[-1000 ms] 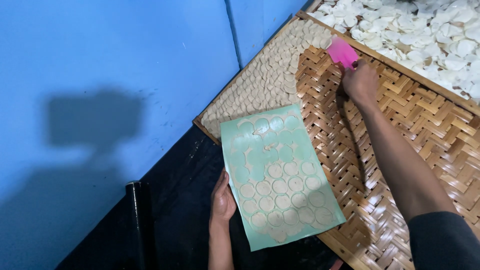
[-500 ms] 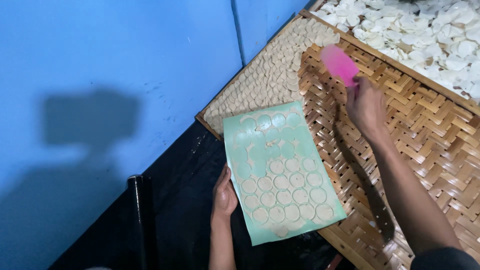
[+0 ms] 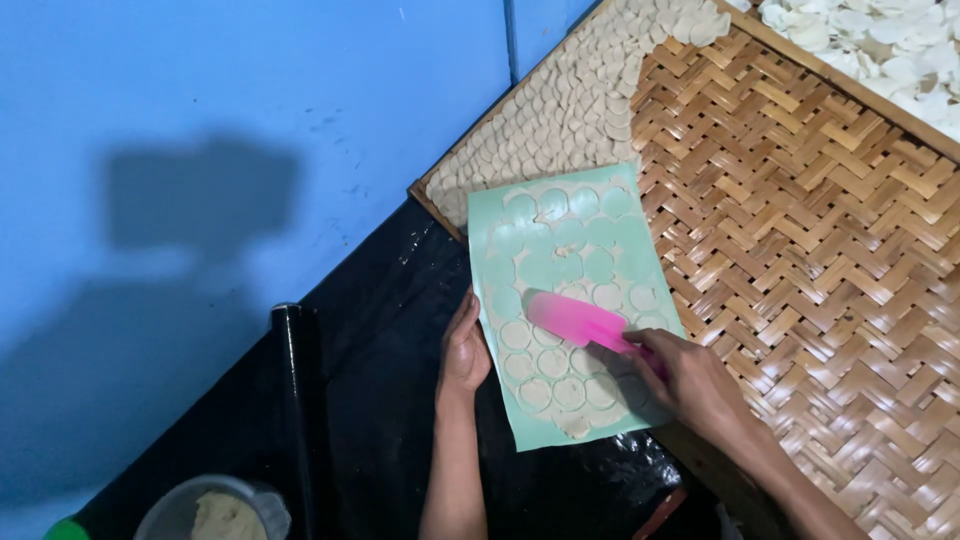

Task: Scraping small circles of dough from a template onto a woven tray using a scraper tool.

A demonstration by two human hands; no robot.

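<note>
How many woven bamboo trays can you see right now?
2. The near woven tray lies under the green sheet, its far corner covered with pale discs. The second tray, top right, is heaped with white pieces and partly out of frame.
</note>
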